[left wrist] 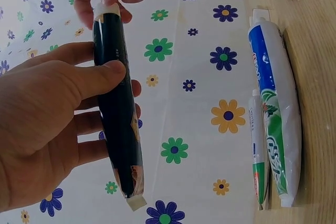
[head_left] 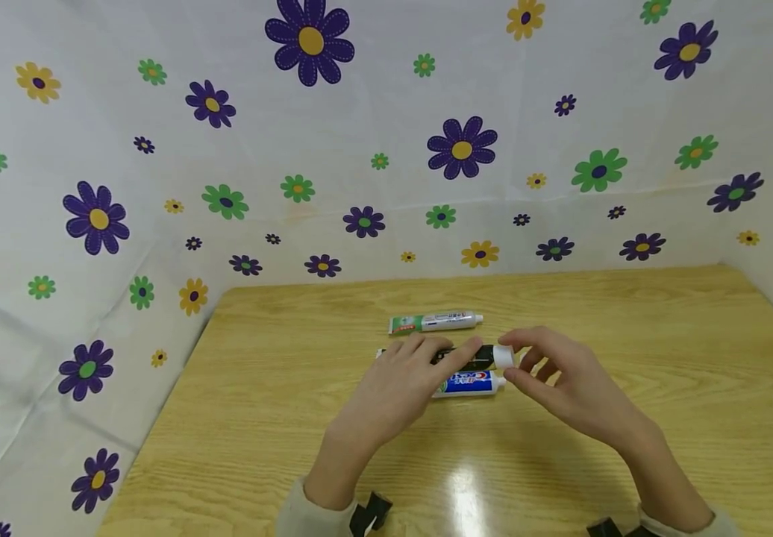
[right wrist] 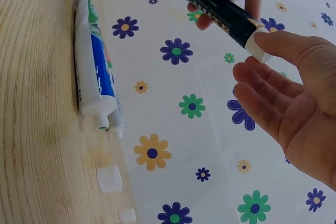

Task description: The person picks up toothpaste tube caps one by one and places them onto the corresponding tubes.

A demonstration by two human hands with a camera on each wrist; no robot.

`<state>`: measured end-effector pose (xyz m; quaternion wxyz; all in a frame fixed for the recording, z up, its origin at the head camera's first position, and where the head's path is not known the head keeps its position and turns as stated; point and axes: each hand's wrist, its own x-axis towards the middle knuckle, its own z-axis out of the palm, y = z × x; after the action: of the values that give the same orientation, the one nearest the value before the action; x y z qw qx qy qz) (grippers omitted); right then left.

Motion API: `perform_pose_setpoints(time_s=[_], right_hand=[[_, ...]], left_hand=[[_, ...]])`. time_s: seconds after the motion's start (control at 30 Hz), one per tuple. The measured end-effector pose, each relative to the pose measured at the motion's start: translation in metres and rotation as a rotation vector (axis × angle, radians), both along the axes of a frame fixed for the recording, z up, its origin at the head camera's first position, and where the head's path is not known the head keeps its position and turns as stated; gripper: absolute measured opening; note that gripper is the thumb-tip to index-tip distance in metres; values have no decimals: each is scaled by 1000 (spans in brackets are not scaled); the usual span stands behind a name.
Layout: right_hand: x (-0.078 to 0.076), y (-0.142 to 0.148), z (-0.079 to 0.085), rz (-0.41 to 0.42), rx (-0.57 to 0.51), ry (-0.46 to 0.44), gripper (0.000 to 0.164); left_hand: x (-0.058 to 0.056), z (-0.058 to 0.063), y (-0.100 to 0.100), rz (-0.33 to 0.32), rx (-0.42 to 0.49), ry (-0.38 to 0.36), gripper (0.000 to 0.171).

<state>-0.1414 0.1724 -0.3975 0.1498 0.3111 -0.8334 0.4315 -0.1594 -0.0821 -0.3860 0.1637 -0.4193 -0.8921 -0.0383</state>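
Cloth (head_left: 373,112), flowered, hangs behind the table (head_left: 259,447) and along its sides. Left hand (head_left: 393,388): we've got it gripping the black tube (left wrist: 118,124) round the body, thumb across the front, fingers behind, about half closed. Right hand (head_left: 577,380): narrow pinch on the white cap (head_left: 504,356), thumb against index; we can't tell how hard. Its other fingers are loosely spread.

Black tube is held up off the table, capped end toward the right hand. We'd call it light, soft-walled, glossy enough to slip a little, not fragile; a hard squeeze could push the contents out once uncapped. We'd hold it mid-body or nearer the shoulder, where it's round; the flat crimped tail would likely flex. Blue tube (head_left: 470,383) lies on the table, nozzle bare. Slim tube (head_left: 436,322) lies farther back, green at the tail.

White cap sits at the black tube's end; looks stiff, so we'd take it by the sides. Loose cap (right wrist: 109,179) and a smaller cap (right wrist: 127,215) lie on the table, past the nozzle ends.
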Motion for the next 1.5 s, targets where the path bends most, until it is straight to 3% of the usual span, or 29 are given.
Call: perform_pose_setpoints(time_s=[0.47,0.87,1.1,1.5], right_hand=[[0,-3,-1,20,-27,-57,30],[-3,-10,-10,84,-182,-68,34],[-1,-14,-10,38,-186,-29,35],[0,-18,-11,-4,-145,18,31]], left_hand=[[-1,1,-4,-21,27,-14,79],[-3,1,-6,-30,61,-5,76],[-2,1,-7,-41,75,1,81],[-2,1,-9,-40,75,64,73]])
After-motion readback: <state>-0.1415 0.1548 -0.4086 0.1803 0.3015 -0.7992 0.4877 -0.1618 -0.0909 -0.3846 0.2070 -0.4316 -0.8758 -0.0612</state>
